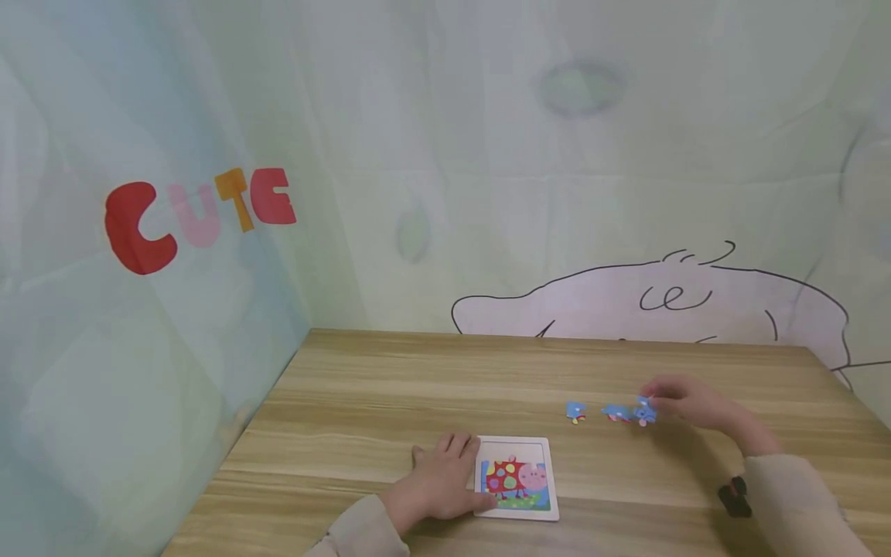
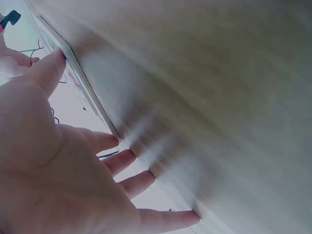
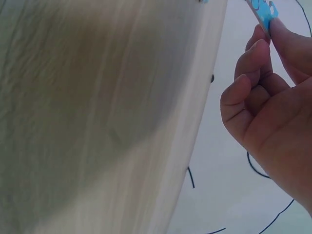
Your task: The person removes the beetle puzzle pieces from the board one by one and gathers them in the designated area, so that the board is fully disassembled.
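Note:
A square picture puzzle board (image 1: 497, 451) with a pale rim lies flat on the table, partly filled with a pink pig in a spotted red dress. My left hand (image 1: 444, 481) rests at its left side, thumb over the lower left corner and fingers extended along the edge. In the left wrist view, the fingertips of this hand (image 2: 73, 165) touch the tabletop. Farther right, my right hand (image 1: 696, 404) pinches a blue puzzle piece (image 3: 264, 13) between thumb and index finger, the other fingers curled. Just left of it lies another blue puzzle piece (image 1: 616, 412).
One more blue puzzle piece (image 1: 575, 410) lies farther left on the wood-grain table (image 1: 390, 379). Behind the table hangs a printed cloth (image 1: 487, 193), with a second cloth side at the left bearing coloured letters. A small black device (image 1: 735, 497) shows beside the right sleeve.

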`<state>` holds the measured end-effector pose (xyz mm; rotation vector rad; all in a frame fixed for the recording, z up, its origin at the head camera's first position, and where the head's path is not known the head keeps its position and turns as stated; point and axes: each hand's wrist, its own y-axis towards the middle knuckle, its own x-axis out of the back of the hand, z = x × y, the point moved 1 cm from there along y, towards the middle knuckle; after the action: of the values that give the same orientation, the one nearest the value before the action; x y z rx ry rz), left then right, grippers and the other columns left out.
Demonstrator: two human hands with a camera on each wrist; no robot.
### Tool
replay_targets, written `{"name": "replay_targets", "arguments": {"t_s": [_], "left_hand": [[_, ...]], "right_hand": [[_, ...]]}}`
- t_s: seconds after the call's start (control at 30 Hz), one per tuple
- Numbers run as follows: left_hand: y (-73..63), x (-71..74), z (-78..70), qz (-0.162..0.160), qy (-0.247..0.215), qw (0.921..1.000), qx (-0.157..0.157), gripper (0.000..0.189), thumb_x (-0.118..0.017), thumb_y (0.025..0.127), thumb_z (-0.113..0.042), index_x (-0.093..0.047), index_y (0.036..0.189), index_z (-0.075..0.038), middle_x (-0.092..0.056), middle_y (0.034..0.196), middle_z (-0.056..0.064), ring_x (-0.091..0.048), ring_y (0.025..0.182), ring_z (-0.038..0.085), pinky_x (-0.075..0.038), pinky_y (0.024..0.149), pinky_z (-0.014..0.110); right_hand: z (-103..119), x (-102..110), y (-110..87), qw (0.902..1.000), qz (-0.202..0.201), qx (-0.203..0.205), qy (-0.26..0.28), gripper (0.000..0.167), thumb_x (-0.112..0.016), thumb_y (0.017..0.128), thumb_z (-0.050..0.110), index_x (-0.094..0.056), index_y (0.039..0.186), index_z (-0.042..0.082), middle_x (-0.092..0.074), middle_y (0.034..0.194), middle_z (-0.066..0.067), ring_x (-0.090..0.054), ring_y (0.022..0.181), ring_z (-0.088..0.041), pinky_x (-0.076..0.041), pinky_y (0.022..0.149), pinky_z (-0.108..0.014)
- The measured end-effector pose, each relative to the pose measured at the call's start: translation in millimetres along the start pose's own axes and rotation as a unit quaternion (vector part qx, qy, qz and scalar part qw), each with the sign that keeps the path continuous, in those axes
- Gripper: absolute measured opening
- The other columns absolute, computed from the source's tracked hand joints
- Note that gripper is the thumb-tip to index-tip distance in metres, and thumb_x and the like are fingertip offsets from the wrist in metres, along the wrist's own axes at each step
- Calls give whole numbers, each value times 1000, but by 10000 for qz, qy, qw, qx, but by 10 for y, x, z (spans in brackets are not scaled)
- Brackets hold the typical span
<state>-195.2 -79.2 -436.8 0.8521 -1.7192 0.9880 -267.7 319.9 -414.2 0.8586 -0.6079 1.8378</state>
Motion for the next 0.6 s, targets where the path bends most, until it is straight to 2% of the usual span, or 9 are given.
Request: {"name": "replay_targets", "arguments": {"t_s": [0.3,0.6], "left_hand": [[1,2,3,24,23,10000,8,91,-59,83,-67,-37,148,-7,-33,152,12,-29,140,36,-25,93,79],[8,-4,-2,31,158,9999,33,91,-57,83,-68,-37,148,-8,-34,151,10,-30,139,35,-26,93,78]], "right_hand": [[-127,45,-73,9988,-32,-403,-292,22,-58,94,15,-64,109,0,-67,106,-14,-58,104,-36,-46,87,-56],[-227,85,-98,9970,55,-676,-384,20,-58,94,13,-65,108,2,-67,103,-11,-59,99,-30,-45,86,-55]]}}
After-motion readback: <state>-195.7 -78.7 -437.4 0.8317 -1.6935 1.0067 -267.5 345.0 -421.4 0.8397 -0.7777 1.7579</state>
